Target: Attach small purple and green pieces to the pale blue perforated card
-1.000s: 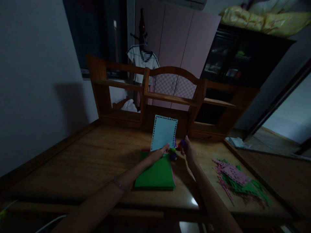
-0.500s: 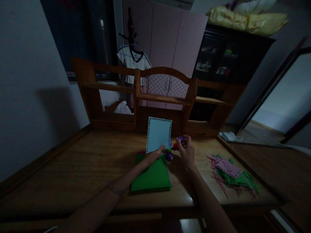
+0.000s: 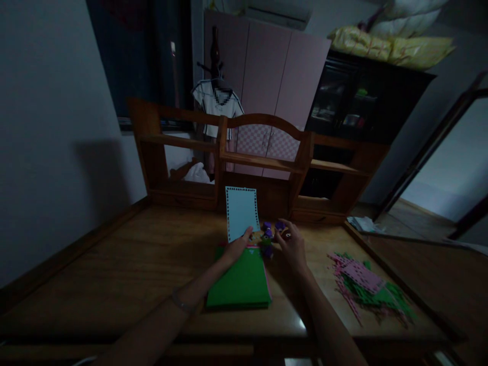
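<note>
Since half a second ago my right hand (image 3: 292, 247) has lowered from its raised pinch and now hovers, fingers loosely curled, over the small purple pieces (image 3: 271, 230) at the centre of the frame; I cannot tell whether it grips one. Nearest me on the worktop (image 3: 114, 264) lies the green sheet stack (image 3: 241, 280), just below both hands. My left hand (image 3: 237, 247) pinches the bottom edge of the pale blue card (image 3: 241, 212) with its punched border, holding it upright, long axis vertical. That card stands just left of the purple pieces, so my right hand is the nearer one to them. At lower right lie pink and green paper scraps (image 3: 366, 284). Beyond everything rises the wooden shelf unit (image 3: 263, 162).
</note>
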Available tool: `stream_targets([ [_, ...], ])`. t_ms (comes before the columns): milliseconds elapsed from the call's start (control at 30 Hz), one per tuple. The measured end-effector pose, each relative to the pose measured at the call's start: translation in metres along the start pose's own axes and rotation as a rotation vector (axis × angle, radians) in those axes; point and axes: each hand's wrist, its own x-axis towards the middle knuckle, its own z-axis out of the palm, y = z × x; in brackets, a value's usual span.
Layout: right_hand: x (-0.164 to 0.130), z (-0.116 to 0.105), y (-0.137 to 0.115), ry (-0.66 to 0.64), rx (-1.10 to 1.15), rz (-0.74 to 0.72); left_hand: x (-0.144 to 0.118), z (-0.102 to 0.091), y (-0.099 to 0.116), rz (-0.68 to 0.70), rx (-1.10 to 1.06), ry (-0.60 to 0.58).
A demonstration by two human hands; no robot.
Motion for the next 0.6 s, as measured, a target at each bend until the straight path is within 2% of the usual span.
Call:
stream_targets([
  [167, 0.0, 0.002, 0.005, -0.016, 0.031, -0.012, 0.007, 0.001, -0.009, -0.031, 0.008, -0.016],
  [267, -0.001, 0.004, 0.008, -0.023, 0.034, -0.012, 0.009, 0.003, -0.012, -0.004, 0.005, -0.023],
  [367, -0.001, 0.006, 0.01, -0.021, 0.021, 0.016, 0.006, 0.002, -0.008, 0.002, 0.001, -0.035],
  [500, -0.004, 0.008, 0.01, -0.038, -0.016, 0.046, -0.002, -0.001, 0.001, -0.097, 0.056, -0.07],
  [600, -0.006, 0.008, 0.009, -0.083, -0.034, 0.034, -0.004, -0.002, 0.003, -0.06, 0.034, -0.083],
])
